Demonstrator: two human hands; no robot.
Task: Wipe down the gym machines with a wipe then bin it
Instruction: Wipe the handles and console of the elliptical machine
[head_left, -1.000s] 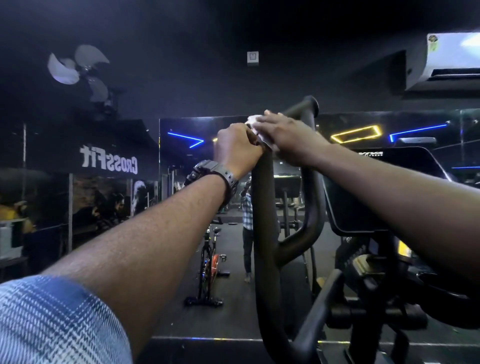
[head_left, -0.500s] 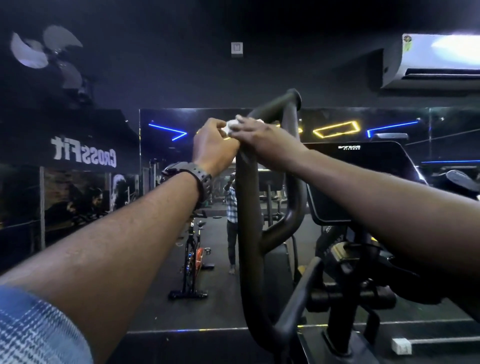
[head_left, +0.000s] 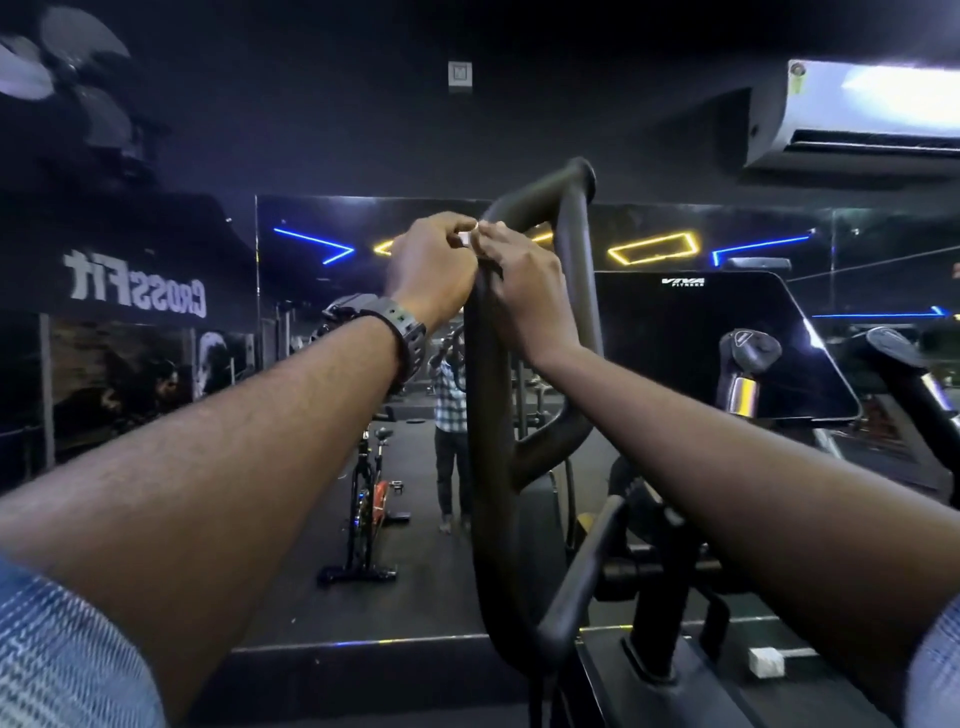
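A black looped handle (head_left: 571, 270) of an elliptical machine rises in front of me. Both my hands meet at its upper left bend. My left hand (head_left: 434, 270), with a dark watch on the wrist, has its fingers curled around a small white wipe (head_left: 466, 236), of which only a sliver shows between the hands. My right hand (head_left: 524, 280) pinches the same wipe from the right and lies against the handle bar. The machine's dark console (head_left: 717, 343) stands to the right behind the handle.
A wall mirror (head_left: 332, 364) ahead reflects a spin bike (head_left: 366, 499) and a standing person. A second machine handle (head_left: 904, 358) is at the far right. An air conditioner (head_left: 862, 114) hangs top right. A small white block (head_left: 766, 661) lies on the machine base.
The two hands have drawn closer together and the wipe is now bunched smaller between them. My view has drifted slightly left and down; the hands stay on the handle's upper bend.
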